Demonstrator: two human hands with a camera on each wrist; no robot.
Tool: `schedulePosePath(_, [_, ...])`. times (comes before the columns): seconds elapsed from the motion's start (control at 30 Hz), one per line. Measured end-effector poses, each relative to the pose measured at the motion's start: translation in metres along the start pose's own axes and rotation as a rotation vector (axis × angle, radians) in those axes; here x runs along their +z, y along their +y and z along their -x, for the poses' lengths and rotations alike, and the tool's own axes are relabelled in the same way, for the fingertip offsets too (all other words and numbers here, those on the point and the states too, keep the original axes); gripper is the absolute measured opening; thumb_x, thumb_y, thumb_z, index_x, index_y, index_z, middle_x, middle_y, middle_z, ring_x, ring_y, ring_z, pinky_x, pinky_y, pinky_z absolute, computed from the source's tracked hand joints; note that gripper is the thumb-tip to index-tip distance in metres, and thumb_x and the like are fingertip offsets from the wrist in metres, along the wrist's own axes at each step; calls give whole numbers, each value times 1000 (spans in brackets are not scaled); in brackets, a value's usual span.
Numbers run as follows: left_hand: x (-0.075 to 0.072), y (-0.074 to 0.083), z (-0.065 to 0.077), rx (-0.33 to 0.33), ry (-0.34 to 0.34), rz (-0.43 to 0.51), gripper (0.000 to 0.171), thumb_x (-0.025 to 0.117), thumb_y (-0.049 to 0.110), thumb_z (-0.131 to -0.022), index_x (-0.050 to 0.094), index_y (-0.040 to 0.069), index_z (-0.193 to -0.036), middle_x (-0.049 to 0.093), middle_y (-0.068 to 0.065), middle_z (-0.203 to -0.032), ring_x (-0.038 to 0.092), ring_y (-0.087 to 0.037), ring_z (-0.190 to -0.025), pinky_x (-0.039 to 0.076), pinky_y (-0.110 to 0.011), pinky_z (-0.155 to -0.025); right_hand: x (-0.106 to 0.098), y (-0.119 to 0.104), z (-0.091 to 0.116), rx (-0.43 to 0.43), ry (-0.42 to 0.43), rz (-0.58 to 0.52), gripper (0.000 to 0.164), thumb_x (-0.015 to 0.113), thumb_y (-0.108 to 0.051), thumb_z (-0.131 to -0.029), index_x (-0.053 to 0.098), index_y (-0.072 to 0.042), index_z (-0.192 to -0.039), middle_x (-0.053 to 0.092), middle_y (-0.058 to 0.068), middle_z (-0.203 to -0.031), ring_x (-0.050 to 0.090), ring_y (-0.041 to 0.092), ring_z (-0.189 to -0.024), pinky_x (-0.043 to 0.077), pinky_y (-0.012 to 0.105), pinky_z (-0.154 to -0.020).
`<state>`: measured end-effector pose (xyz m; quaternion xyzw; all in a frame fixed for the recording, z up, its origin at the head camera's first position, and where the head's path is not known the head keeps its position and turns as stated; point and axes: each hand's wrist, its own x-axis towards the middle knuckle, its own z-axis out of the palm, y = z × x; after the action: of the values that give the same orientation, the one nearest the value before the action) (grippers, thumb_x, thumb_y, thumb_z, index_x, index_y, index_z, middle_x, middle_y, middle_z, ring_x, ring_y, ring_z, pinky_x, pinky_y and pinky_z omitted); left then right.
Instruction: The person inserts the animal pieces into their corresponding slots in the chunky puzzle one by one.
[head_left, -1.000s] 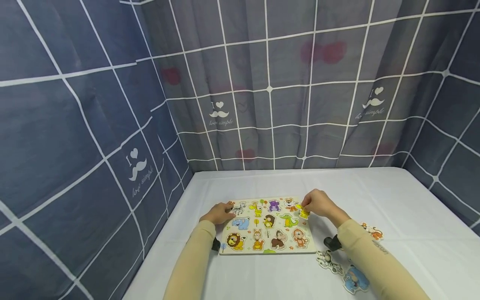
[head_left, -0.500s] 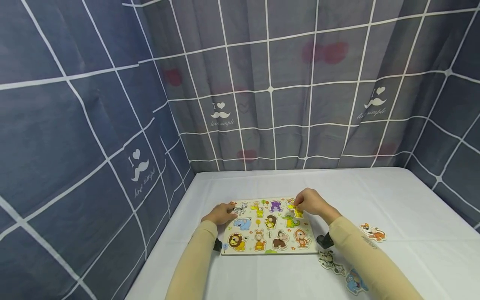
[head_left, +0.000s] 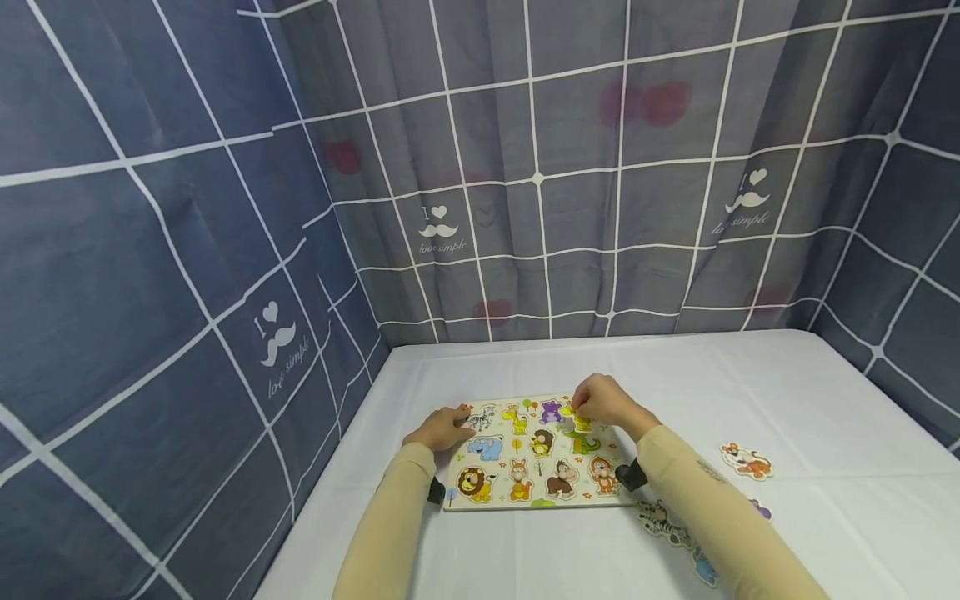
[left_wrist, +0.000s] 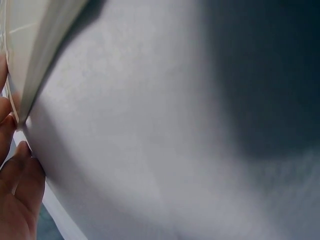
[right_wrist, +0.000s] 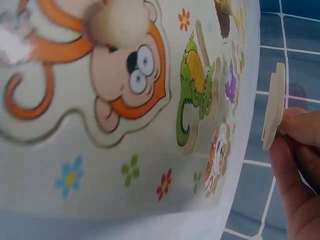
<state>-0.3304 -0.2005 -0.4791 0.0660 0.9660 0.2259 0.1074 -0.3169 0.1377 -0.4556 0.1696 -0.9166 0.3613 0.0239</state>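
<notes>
My right hand (head_left: 609,402) pinches a yellow giraffe puzzle piece (head_left: 581,423) above the upper right part of an animal puzzle board (head_left: 497,504). In the right wrist view this piece (right_wrist: 274,107) shows edge-on between thumb and fingers, apart from the board. My left hand (head_left: 437,429) rests on the board's left edge, thumb and fingertips touching it beside the zebra picture. The left wrist view catches only some fingers (left_wrist: 25,175) near the board's corner. Giraffe, purple hippo, crocodile, elephant, lion and monkey pictures show on the board.
On the white tablecloth (head_left: 525,558), right of the board, lie a tiger piece (head_left: 746,461), a zebra piece (head_left: 663,525), a blue piece (head_left: 705,568) and a purple piece (head_left: 762,508). My right forearm partly covers the last two. Grey checked curtains (head_left: 570,250) stand behind and at both sides.
My right hand has carried the giraffe piece leftward over the board, from its right edge toward the purple hippo. A purple piece now shows beside the forearm. My left hand stays in place.
</notes>
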Motion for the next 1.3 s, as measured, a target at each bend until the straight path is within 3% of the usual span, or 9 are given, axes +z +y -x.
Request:
schedulePosePath(0.17, [-1, -1, -1, 12, -1, 0, 58, 67, 36, -96, 51, 17, -148, 47, -18, -153, 40, -39, -144, 36, -55, -118, 6, -5, -6, -21, 6, -1, 13, 69, 9, -78, 77, -2, -79, 75, 10, -82, 58, 13, -65, 51, 24, -58])
schedulePosePath(0.47, [-1, -3, 0, 1, 6, 12, 58, 67, 36, -96, 51, 16, -148, 48, -17, -153, 40, -39, -145, 35, -55, -118, 16, -17, -19, 28, -18, -14, 13, 71, 8, -79, 78, -3, -80, 76, 10, -86, 61, 15, -69, 52, 26, -59])
schedulePosePath(0.87, [-3, -1, 2, -10, 8, -1, 58, 67, 37, -96, 51, 17, -148, 47, -18, -153, 40, -39, -144, 34, -55, -118, 32, -20, -33, -11, -33, -20, 18, 68, 11, -79, 78, -4, -79, 76, 9, -86, 61, 14, -70, 53, 25, -62])
schedulePosePath(1.3, [-1, 4, 5, -11, 3, 23, 58, 66, 36, -97, 50, 17, -149, 46, -17, -155, 38, -38, -146, 33, -54, -120, 34, -33, -44, -21, -16, -32, 15, 70, 9, -80, 78, -4, -78, 76, 9, -83, 62, 15, -68, 55, 28, -62])
